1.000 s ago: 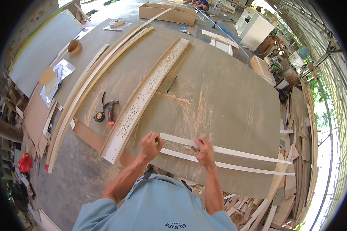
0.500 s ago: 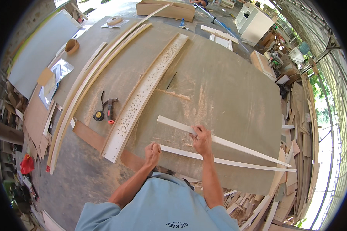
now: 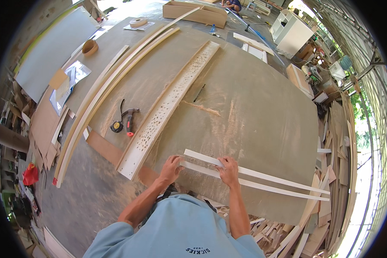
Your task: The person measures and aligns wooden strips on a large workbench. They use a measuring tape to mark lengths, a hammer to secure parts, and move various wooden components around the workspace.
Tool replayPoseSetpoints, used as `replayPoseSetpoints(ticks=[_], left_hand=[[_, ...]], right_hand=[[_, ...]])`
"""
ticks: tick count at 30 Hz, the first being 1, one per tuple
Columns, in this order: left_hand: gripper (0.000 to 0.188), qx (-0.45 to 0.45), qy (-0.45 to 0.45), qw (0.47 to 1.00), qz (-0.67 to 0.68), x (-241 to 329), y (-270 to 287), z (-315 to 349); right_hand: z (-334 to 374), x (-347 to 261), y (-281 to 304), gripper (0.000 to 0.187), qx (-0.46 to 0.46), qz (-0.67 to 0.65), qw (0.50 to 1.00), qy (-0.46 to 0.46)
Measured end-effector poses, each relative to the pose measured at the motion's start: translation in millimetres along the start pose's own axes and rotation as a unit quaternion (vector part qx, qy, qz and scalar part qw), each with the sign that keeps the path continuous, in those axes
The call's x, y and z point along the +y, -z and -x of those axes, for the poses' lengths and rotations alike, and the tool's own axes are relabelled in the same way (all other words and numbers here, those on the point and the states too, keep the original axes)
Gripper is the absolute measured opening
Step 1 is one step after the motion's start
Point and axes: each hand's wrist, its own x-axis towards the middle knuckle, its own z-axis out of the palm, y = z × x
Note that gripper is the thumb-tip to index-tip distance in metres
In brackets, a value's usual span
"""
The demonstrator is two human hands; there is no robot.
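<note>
Two long, narrow white strips run side by side toward the right edge of the worktable. My right hand (image 3: 228,171) is closed on the upper strip (image 3: 262,175), some way in from its left end; it also hides part of the lower strip (image 3: 266,186), and whether it grips that one too is unclear. At the left end of the lower strip, my left hand (image 3: 171,169) pinches it with bent fingers. A narrow gap separates the strips, and their far ends lie near each other at the table's right edge.
Across the worktable (image 3: 271,116) lies a long channel-like board (image 3: 172,107) dotted with holes. Left of it are a hammer (image 3: 130,122), a tape measure (image 3: 116,126) and long wooden strips (image 3: 116,73). A pen-like tool (image 3: 199,93) and sawdust lie right of it. Offcuts (image 3: 331,159) crowd the right side.
My right hand has brought the upper strip nearer to me, close alongside the lower one. My left hand stays at the lower strip's end. The whole view has shifted slightly.
</note>
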Motion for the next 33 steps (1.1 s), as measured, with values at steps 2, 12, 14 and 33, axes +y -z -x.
replayPoseSetpoints(ticks=[2, 12, 14, 33], left_hand=[[0.038, -0.027, 0.092, 0.983, 0.158, 12, 6, -10], [0.038, 0.092, 0.234, 0.824, 0.509, 40, 1, -23], [0.043, 0.088, 0.245, 0.817, 0.514, 41, 0, -27], [0.037, 0.208, 0.350, 0.835, 0.370, 33, -9, -63]], right_hand=[[7, 2, 4, 0.034, 0.010, -0.002, 1.000, -0.007], [-7, 1, 14, 0.032, -0.031, -0.035, 0.998, -0.038], [-9, -3, 13, 0.033, -0.041, -0.031, 0.997, -0.060], [-4, 3, 17, 0.056, -0.056, 0.012, 0.995, 0.078]])
